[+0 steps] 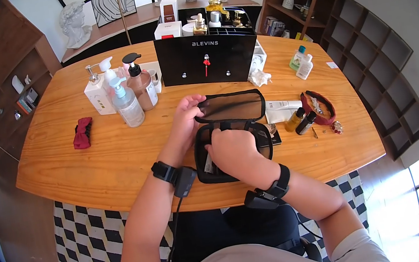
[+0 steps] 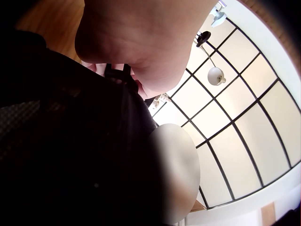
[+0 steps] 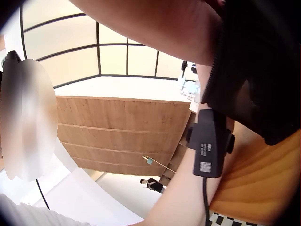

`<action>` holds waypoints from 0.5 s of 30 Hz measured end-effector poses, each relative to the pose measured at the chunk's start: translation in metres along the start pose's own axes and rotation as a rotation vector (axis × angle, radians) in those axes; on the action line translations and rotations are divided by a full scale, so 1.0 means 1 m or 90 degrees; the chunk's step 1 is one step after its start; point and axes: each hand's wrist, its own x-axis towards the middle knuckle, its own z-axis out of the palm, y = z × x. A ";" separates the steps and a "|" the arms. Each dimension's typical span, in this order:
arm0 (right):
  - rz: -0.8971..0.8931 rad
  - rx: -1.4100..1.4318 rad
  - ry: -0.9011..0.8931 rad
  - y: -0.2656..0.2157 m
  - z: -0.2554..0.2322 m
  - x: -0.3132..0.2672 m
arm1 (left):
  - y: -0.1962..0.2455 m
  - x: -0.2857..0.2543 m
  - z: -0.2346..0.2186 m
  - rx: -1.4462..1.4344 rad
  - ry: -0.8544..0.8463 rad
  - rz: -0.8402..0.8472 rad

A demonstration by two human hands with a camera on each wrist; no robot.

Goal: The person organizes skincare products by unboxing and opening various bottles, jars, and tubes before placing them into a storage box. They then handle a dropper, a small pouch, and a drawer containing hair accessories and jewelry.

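Observation:
A black zip cosmetic bag lies on the table in front of the person, its mesh lid folded back away from the body. My left hand grips the lid at its left edge, thumb and fingers close together there. Over the bag's body, my right hand reaches down inside, its fingers mostly hidden, and I cannot tell what they hold. A pale labelled item shows inside at the left. Dark bag fabric fills the right side of the right wrist view, beside the hand.
Right of the bag are a white tube, small bottles and a red headband. Pump bottles and a dark red bow stand or lie at left. A black cosmetics box is behind.

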 end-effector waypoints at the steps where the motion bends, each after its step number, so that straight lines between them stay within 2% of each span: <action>1: -0.004 0.001 0.001 0.000 -0.008 -0.001 | 0.002 -0.001 0.000 -0.002 0.002 -0.001; 5: -0.068 0.035 -0.042 0.010 -0.021 -0.003 | 0.004 -0.003 0.002 -0.005 0.006 -0.007; 8: -0.080 0.093 -0.022 0.008 -0.010 -0.005 | 0.000 0.001 0.004 0.007 0.001 0.007; 12: -0.059 0.223 0.113 0.021 -0.037 -0.021 | -0.008 0.004 -0.005 0.028 0.001 0.042; 13: -0.032 0.259 0.132 0.028 -0.057 -0.029 | -0.007 0.003 -0.004 0.022 -0.010 0.048; 14: 0.047 0.322 0.105 0.032 -0.085 -0.040 | -0.006 0.001 -0.004 0.018 -0.018 0.053; 15: 0.085 0.363 0.142 0.050 -0.093 -0.047 | -0.004 -0.001 -0.002 0.019 -0.021 0.036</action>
